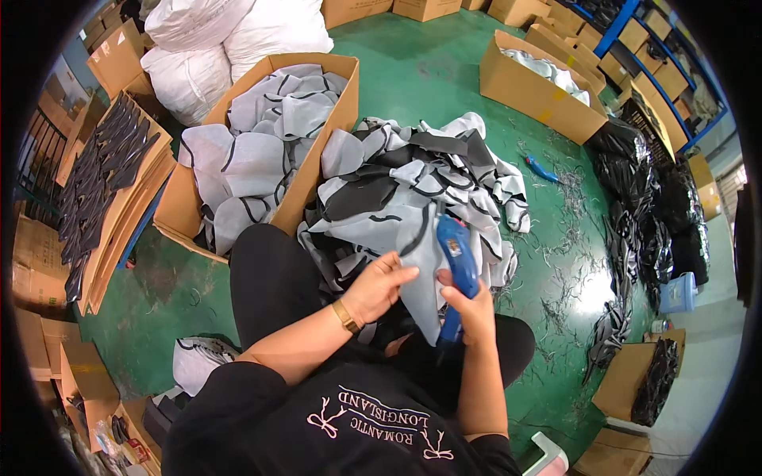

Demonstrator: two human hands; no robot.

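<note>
My left hand (373, 287) is closed, its thumb and fingertips pinching the edge of a light grey fabric piece (421, 278) with a black strip. In my right hand (473, 308) is a blue handheld power tool (458, 247), which looks like an electric cutter. It stands upright beside the fabric, its narrow tip pointing away from me over the pile. Whether the tip touches the fabric is too small to tell. Beyond both hands lies a heap of similar grey and black fabric pieces (357, 197) on the floor.
At the left, a long cardboard box (316, 178) holds more grey pieces. Another box (528, 86) stands far right. A second blue tool (541, 169) and thin scraps (559, 305) lie on the green floor. Black bags (627, 163) line the right side; white sacks (274, 40) stand behind.
</note>
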